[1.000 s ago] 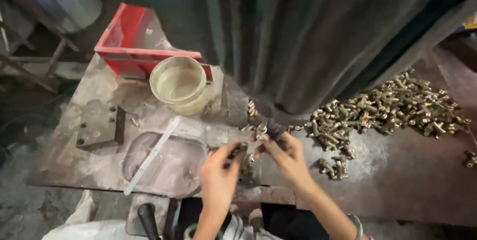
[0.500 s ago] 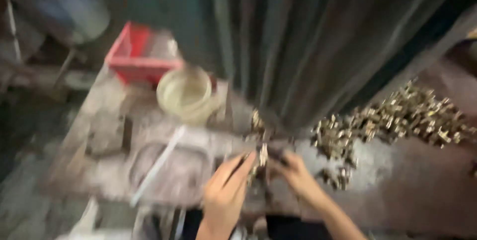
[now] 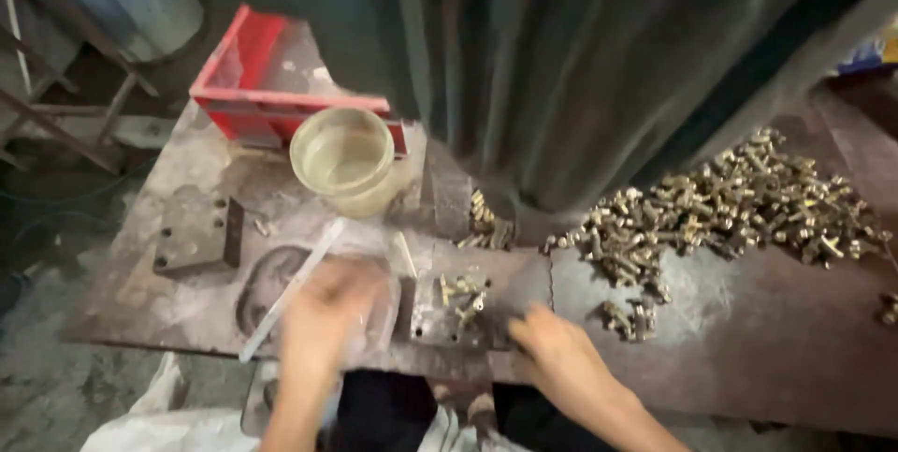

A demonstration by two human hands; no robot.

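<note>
**Little brass bolts by the metal block**

Little brass bolts (image 3: 463,295) lie on the metal block (image 3: 472,316). My right hand (image 3: 558,356) touches its right edge. My left hand (image 3: 327,316), left of it, is blurry; I cannot tell either grip.

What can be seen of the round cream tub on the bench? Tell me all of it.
The round cream tub is a shallow, translucent, plastic-looking container, upright and open, with no lid. Its pale rim is slightly grimy, and its inside looks pale and glossy; whether it holds liquid cannot be told. It stands near the far edge of the stained metal bench, right against the red tray behind it. Neither hand touches it; the blurred left hand is nearer.
</note>
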